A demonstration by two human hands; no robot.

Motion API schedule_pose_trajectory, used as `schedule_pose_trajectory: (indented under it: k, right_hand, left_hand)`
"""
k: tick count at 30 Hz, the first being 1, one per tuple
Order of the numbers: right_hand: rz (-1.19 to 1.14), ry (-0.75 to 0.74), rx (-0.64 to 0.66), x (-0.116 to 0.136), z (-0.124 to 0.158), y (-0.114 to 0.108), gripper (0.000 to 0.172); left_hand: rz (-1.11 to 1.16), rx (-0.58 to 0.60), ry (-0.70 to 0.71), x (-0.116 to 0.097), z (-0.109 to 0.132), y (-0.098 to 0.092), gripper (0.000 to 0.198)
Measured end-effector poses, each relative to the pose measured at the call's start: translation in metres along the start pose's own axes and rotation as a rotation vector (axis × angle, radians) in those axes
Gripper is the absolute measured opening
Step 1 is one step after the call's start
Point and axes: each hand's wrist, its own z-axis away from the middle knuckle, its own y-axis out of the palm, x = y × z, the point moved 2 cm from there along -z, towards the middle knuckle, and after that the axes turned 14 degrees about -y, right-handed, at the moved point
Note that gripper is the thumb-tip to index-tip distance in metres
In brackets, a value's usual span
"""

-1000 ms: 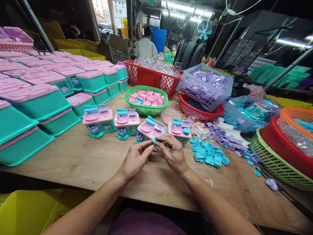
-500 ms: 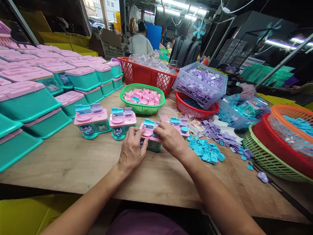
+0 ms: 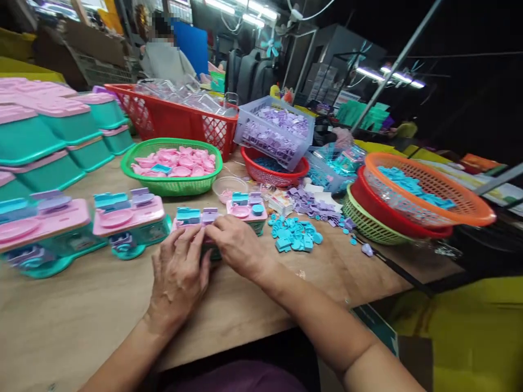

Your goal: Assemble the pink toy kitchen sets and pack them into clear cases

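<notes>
Between my hands stands a small toy kitchen counter with a pink top; its blue piece (image 3: pixel 188 216) and purple piece (image 3: pixel 210 215) stick up behind my fingers. My left hand (image 3: pixel 175 277) wraps its near left side, fingers over the top. My right hand (image 3: pixel 241 247) is closed, its fingertips pressed together on the counter's top; what lies under them is hidden. To the left are two similar toy counters, one with a pink dish (image 3: pixel 116 219) and a farther one with a pink top (image 3: pixel 67 215). A third, with a round blue piece (image 3: pixel 257 209), stands behind my right hand.
Loose blue parts (image 3: pixel 296 234) and purple parts (image 3: pixel 312 204) lie to the right. Behind are a green basket (image 3: pixel 171 188) of pink dishes, a red crate (image 3: pixel 163 120), a tilted lilac crate (image 3: pixel 265 144), and stacked baskets (image 3: pixel 461 209). Teal tubs (image 3: pixel 65 125) fill the left; a person (image 3: pixel 165 60) sits beyond.
The view has swung to the right, so the table's things appear farther left. Both hands stay on the same toy counter; my left fingers now cover its pink dish.
</notes>
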Motion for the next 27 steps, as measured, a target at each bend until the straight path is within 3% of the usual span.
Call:
schedule_pose_trajectory:
  k: [5, 9, 13, 16, 21, 24, 27]
  right_hand:
    - [-0.027, 0.024, -0.091, 0.006, 0.012, 0.01, 0.027]
    - [-0.158, -0.021, -0.255, -0.014, 0.044, 0.014, 0.036]
    - [-0.181, 0.221, -0.39, -0.046, 0.103, 0.002, 0.03]
    - [-0.179, 0.296, -0.365, -0.052, 0.128, -0.006, 0.026]
    - [-0.193, 0.224, -0.312, -0.049, 0.124, -0.005, 0.021]
    - [-0.178, 0.283, -0.346, -0.067, 0.129, -0.006, 0.019]
    - [-0.146, 0.442, -0.399, -0.094, 0.146, -0.013, 0.019]
  left_hand:
    - [-0.092, 0.01, 0.079, -0.003, 0.003, 0.005, 0.055]
    - [-0.148, 0.024, 0.094, -0.006, 0.006, 0.004, 0.059]
    - [-0.116, 0.014, 0.04, -0.007, 0.003, 0.002, 0.049]
    - [-0.097, -0.013, -0.008, -0.011, -0.001, -0.001, 0.044]
    - [-0.2, 0.005, 0.021, -0.014, -0.008, 0.001, 0.043]
    - [-0.247, 0.029, 0.082, -0.01, -0.005, 0.005, 0.047]
    - [-0.243, 0.047, 0.097, -0.005, 0.0, 0.008, 0.055]
